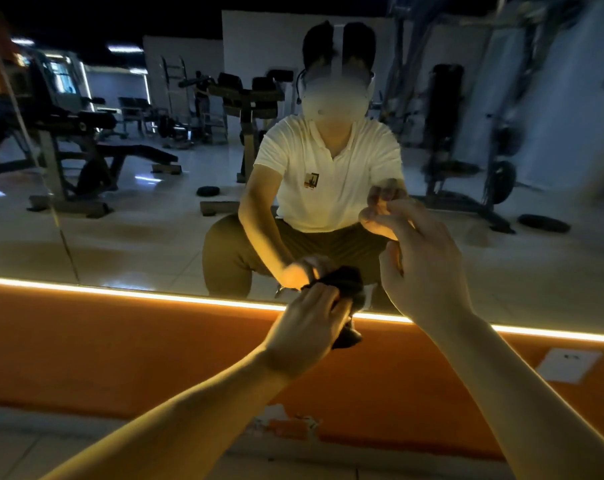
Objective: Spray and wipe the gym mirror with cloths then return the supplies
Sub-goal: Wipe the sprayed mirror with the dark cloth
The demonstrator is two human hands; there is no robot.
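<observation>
while the person crouches before the gym mirror (148,223), the left hand (305,329) grips a dark cloth (346,336) at the mirror's lower edge, where a lit strip (155,295) runs above the orange wall band (120,348). the left fingers are curled round the bunched fabric. part of it hangs below the hand and part lies against or just before the glass; whether it touches cannot be told for certain. the right hand (427,271) is raised higher and to the right, its fingers (394,220) loosely bent with the tips at or very near the glass, and nothing shows in them. no spray bottle is in view, nor a second cloth. a white label (567,364) sits on the orange band at right, and pale floor tiles (44,448) lie below.

handling, as judged: the cloth looks soft, light and limp, so it will sag and slip unless gathered into a wad. it is best held by the bunched middle, with a flat pad of fabric left free under the fingertips to press on the glass. the mirror is rigid, smooth and fragile, so pressure is best kept even. the low edge beside the strip probably calls for short strokes.
</observation>
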